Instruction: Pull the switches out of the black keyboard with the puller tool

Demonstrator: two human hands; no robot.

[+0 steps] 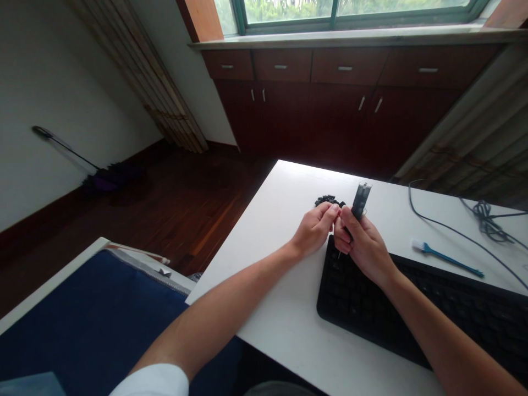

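My right hand is shut around a dark tool with a translucent end, which stands up out of my fist. My left hand is pinched, its fingertips against the tool's lower part, and whatever they may hold is hidden. Both hands hover just above the near-left corner of a black computer keyboard. Just beyond my left fingertips lies a small heap of black keycaps on the white desk.
A blue-handled brush with white bristles and a dark cable lie on the desk's right side. The desk ends in a corner at the far left, above a wooden floor. Dark blue fabric lies to the left.
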